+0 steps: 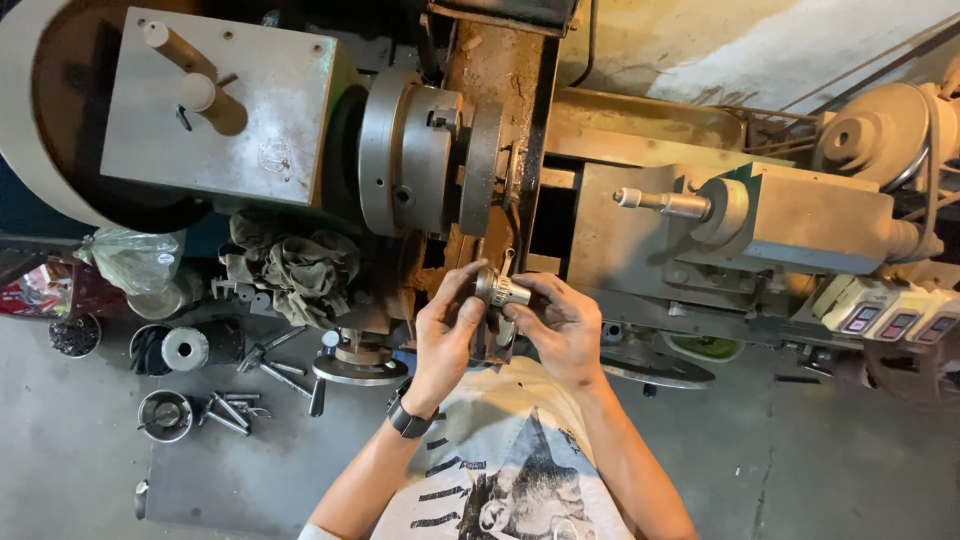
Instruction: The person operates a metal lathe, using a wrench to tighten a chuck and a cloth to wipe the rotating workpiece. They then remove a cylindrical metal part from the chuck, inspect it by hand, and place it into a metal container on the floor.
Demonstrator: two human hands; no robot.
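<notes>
**Two hands on one small turned part, in front of the lathe**

Both hands meet at chest height over a small silvery metal part [499,290], a stepped cylinder with a wider collar on the left and a narrower bright stub on the right. Left hand [447,335]: fingers curled, thumb and fingertips pinching the collar end. Right hand [562,325]: fingers closed around the stub end from below and behind. Neither hand is open; the part is held between them, clear of the machine. A dark watch [407,420] sits on the left wrist.

Just beyond the part stands the large grey three-jaw chuck [412,150] of the lathe; I cannot tell whether anything is clamped in it. To the right, well apart, the grey tailstock [790,215] points its spindle toward the chuck.

Lower left on the floor: loose steel bolts and tools [235,410], a small metal bowl [165,415], a crumpled dark rag [295,270].

My reading: the step in hand is inspecting or fitting the piece by hand. Any next move calls for a firm one-hand hold before the other lets go.
</notes>
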